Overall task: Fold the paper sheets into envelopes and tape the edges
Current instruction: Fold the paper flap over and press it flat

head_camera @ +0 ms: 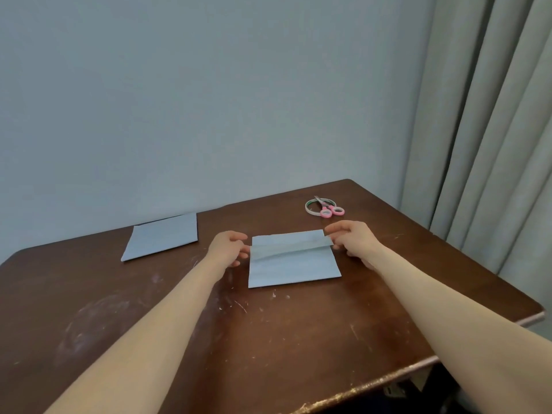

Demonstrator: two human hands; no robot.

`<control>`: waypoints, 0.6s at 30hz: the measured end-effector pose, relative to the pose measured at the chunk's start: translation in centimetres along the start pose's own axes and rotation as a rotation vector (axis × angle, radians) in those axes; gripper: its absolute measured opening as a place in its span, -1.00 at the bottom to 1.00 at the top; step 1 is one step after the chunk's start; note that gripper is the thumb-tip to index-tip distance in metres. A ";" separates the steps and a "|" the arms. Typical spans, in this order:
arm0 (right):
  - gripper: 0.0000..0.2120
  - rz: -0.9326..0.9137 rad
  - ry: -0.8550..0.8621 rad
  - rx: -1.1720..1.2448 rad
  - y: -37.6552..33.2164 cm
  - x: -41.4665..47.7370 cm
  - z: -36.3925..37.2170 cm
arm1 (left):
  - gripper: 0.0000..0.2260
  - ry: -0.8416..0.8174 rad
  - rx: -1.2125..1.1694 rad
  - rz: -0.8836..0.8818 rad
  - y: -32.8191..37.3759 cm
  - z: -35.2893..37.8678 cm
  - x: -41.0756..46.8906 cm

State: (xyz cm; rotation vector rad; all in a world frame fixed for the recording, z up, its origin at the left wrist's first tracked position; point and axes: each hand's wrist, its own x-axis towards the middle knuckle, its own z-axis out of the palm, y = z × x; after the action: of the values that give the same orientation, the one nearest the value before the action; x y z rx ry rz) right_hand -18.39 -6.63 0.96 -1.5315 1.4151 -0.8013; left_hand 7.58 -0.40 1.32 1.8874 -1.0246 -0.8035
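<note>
Paper sheet (294,267), flap ends pinched by left hand (228,246) and right hand (352,239)

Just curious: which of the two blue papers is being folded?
The right paper, near the scissors: left hand and right hand pinch its flap's ends. The left paper lies flat, untouched.

A scratched brown wooden table (268,339) carries a folded sheet (294,264) mid-table, another sheet (162,236) by the far left edge, and scissors (328,209) on a tape roll (312,211) near the far right corner.
</note>
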 end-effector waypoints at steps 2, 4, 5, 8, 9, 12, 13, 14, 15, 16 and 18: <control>-0.73 0.004 0.000 0.017 0.3 0.1 -0.1 | -0.74 -0.013 -0.035 -0.007 -0.1 0.0 0.0; -0.77 0.013 0.014 0.020 0.5 0.3 0.0 | -0.75 -0.028 -0.047 -0.005 -0.3 0.0 0.0; -0.79 0.015 0.024 0.021 0.6 0.4 0.0 | -0.77 -0.032 -0.049 -0.001 -0.3 0.1 0.0; -0.86 0.005 0.045 0.026 0.6 0.7 0.1 | -0.84 -0.021 -0.072 0.021 -0.5 0.3 0.2; -0.87 0.000 0.051 0.024 0.6 0.8 0.2 | -0.87 -0.010 -0.084 0.027 -0.6 0.4 0.4; -0.90 -0.022 0.073 0.008 0.6 1.1 0.5 | -0.91 0.024 -0.104 0.034 -0.7 0.6 0.8; -0.89 -0.028 0.085 0.007 0.5 1.2 0.6 | -0.90 0.034 -0.109 0.035 -0.7 0.7 0.9; -0.87 -0.029 0.097 0.005 0.6 1.4 0.7 | -0.90 0.040 -0.110 0.037 -0.6 0.8 1.0; -0.86 -0.030 0.106 0.000 0.5 1.5 0.8 | -0.90 0.043 -0.107 0.036 -0.6 0.9 1.2; -0.84 -0.029 0.114 -0.007 0.5 1.6 0.9 | -0.90 0.046 -0.100 0.032 -0.6 0.9 1.3; -0.82 -0.033 0.128 -0.021 0.4 1.9 1.1 | -0.88 0.050 -0.079 0.022 -0.6 0.9 1.5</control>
State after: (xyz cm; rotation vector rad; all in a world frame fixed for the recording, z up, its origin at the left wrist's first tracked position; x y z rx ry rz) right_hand -17.29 -8.26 -0.06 -1.5461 1.4986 -0.9218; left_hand 7.72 -1.86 0.15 1.8171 -0.9675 -0.7697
